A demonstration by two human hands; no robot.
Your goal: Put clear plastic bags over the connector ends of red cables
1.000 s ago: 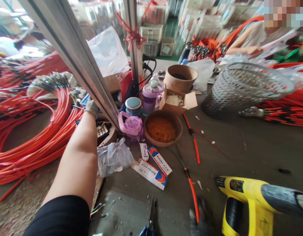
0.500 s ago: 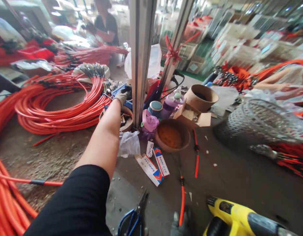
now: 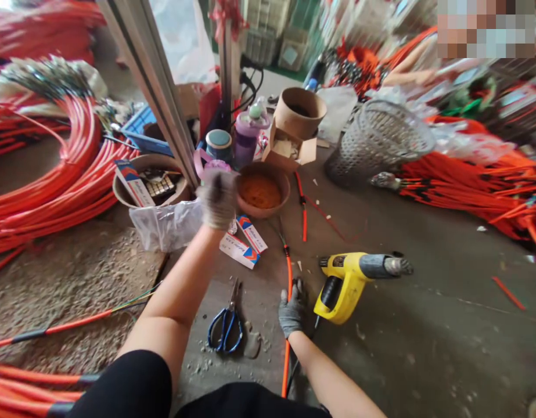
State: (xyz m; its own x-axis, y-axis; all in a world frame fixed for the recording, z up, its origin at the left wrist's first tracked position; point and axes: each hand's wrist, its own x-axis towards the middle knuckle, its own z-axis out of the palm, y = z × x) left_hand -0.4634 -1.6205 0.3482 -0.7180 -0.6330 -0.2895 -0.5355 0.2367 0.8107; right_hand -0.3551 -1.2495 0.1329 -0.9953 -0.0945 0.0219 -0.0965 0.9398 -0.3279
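My left hand, in a grey glove, is raised over the bench near the brown bowl and the purple bottle; its fingers are smeared by motion, and I cannot make out whether they hold anything. Lower down, my right hand, also gloved, has an orange cable between thumb and fingers, pressed near the bench top. Thin bared wires fan from the cable's far end past a black band. Blue-handled scissors lie left of my right hand. A yellow heat gun lies on its right.
Bundles of orange cable fill the left side, with more at the right. A metal post rises beside a blue tray and a round tub. A wire-mesh basket lies tipped. Another person's arm shows behind.
My left hand has come back from the blue tray toward the middle of the bench. The view has swung right and down, bringing my right hand and the whole heat gun into sight.
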